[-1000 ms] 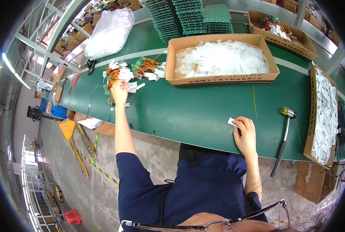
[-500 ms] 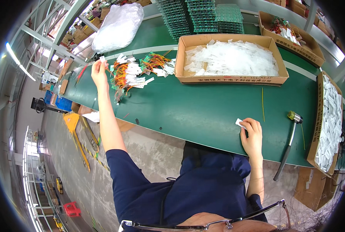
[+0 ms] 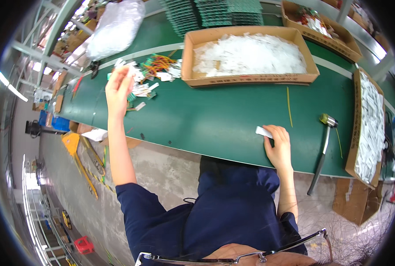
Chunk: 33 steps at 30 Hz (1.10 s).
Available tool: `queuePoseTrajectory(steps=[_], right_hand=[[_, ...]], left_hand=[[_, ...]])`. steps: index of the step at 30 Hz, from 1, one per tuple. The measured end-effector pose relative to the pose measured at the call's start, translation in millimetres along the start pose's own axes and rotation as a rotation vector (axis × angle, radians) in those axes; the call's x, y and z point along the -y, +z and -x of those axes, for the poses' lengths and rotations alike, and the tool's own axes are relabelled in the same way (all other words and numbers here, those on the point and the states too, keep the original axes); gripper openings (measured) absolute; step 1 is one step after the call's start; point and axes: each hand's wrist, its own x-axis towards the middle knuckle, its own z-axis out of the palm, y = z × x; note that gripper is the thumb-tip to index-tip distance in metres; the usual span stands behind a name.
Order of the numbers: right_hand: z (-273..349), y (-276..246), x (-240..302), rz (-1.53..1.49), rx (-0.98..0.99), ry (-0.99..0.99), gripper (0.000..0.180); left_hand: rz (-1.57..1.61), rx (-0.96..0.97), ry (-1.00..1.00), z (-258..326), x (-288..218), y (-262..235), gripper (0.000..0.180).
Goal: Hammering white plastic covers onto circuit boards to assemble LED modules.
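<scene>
My left hand [image 3: 118,88] is raised at the left end of the green table [image 3: 215,119]. Its fingers are closed on a small white-tagged piece taken from the pile of coloured wire bundles with white tags [image 3: 155,73] just to its right. My right hand [image 3: 278,147] rests on the table's near edge. Its fingertips pinch a small white rectangular part [image 3: 263,131] that lies flat on the green surface.
A long cardboard box [image 3: 250,80] of white plastic parts stands behind the middle. A second such box [image 3: 352,146] runs along the right edge. A hammer [image 3: 322,148] lies beside my right hand, a thin yellow-green wire [image 3: 289,106] near it. Green board stacks [image 3: 215,15] and a clear bag [image 3: 113,29] sit at the back.
My left hand reached into the wire pile, then lifted away from it with a small tagged piece. My right hand stayed on the white part at the table edge.
</scene>
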Motion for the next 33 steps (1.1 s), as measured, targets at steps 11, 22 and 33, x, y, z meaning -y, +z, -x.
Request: queuePoseTrajectory(steps=[11,22,33], right_hand=[[10.2,-11.1,2.3,-0.276,0.110,0.099,0.049],[14.3,-18.0,-3.5,-0.107,0.092,-0.002,0.046],[15.9,-6.5,-4.9,-0.155,0.051,0.072,0.039]], left_hand=[[-0.201,0.702,0.111,121.7,-2.6,239.7,0.021],[-0.086,0.305,0.086,96.8,-10.0,165.6,0.032],[-0.153,0.606,0.028,138.6,28.6,251.7,0.025]])
